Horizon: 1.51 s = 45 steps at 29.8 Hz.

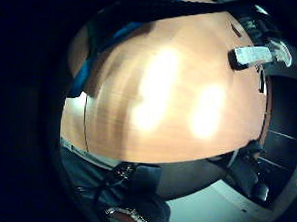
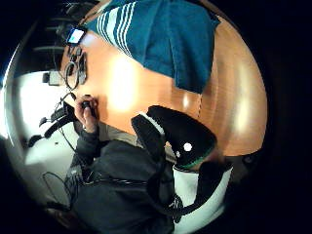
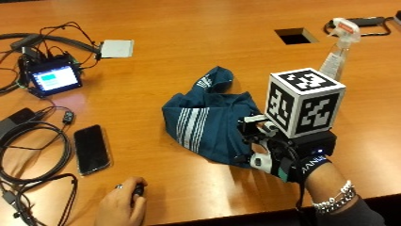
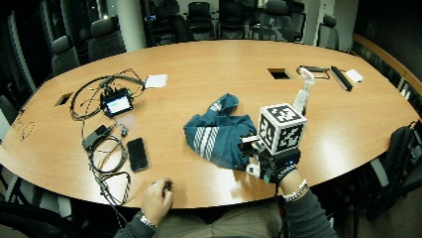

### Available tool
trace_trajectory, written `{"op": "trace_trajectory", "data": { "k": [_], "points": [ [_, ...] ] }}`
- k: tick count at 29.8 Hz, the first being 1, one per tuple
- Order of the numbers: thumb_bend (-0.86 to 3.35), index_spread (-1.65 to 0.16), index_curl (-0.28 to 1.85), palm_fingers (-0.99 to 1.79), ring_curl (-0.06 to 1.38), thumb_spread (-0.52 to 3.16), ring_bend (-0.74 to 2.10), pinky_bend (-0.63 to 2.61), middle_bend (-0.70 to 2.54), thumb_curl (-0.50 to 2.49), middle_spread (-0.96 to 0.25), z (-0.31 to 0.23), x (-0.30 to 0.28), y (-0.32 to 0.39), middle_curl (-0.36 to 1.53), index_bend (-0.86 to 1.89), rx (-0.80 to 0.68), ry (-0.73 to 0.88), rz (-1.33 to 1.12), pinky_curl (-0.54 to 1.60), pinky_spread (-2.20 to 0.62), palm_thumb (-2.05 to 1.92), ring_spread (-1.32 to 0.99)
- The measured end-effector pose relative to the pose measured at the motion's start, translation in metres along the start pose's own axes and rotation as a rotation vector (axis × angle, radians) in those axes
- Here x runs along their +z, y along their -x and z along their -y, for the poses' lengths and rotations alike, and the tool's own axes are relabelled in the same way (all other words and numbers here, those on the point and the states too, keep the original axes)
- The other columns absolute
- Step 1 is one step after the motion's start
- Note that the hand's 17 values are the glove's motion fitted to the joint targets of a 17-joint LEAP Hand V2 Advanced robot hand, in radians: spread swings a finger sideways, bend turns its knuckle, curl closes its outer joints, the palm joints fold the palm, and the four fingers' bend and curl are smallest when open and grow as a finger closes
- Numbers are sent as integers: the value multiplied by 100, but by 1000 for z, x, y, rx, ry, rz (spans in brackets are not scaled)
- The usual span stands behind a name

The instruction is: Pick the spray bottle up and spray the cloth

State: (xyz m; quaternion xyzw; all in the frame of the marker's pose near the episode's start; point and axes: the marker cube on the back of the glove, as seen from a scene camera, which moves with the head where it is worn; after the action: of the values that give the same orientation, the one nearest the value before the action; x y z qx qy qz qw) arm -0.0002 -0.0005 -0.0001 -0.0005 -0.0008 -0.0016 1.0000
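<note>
A teal cloth with white stripes (image 3: 204, 117) lies crumpled in the middle of the wooden table (image 3: 188, 42). My gloved right hand (image 3: 276, 153) hovers at the cloth's near right corner, fingers relaxed and holding nothing. The clear spray bottle with a white trigger head (image 3: 338, 52) stands upright farther back and to the right, well apart from the hand. In the little finger side palm view the bottle (image 1: 256, 55) shows on bare table. The thumb side palm view shows the cloth (image 2: 161, 34) and the glove's thumb (image 2: 175, 139).
A bare left hand (image 3: 122, 202) rests at the near table edge on a small black object. A phone (image 3: 92, 149), cables (image 3: 31, 155) and a small lit screen (image 3: 55, 77) lie on the left. A rectangular cutout (image 3: 296, 35) sits behind the cloth.
</note>
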Motion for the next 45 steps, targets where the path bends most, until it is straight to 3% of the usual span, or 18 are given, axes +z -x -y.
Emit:
{"op": "trace_trajectory", "data": {
  "k": [8, 19, 33, 45],
  "points": [
    [14, -36, 14, 31, 13, 77, 33, 36, 19, 8, -3, 1, 4, 0, 11, 17, 2, 7, -1, 16, 21, 30, -1],
    [8, -42, 19, 28, 18, 100, 35, 36, 18, 13, -3, 14, -1, -1, 18, 16, 21, -19, -13, 22, 26, 33, -1],
    [1, -42, 26, 38, 20, 108, 31, 27, 23, 17, -4, 28, 11, -70, 25, 20, 325, -69, -13, 24, 27, 36, -1],
    [-2, -36, 29, 42, 23, 111, 30, 25, 20, 20, -1, 74, -3, -116, 28, 14, 497, -186, 73, 28, 27, 39, -1]
  ]
}}
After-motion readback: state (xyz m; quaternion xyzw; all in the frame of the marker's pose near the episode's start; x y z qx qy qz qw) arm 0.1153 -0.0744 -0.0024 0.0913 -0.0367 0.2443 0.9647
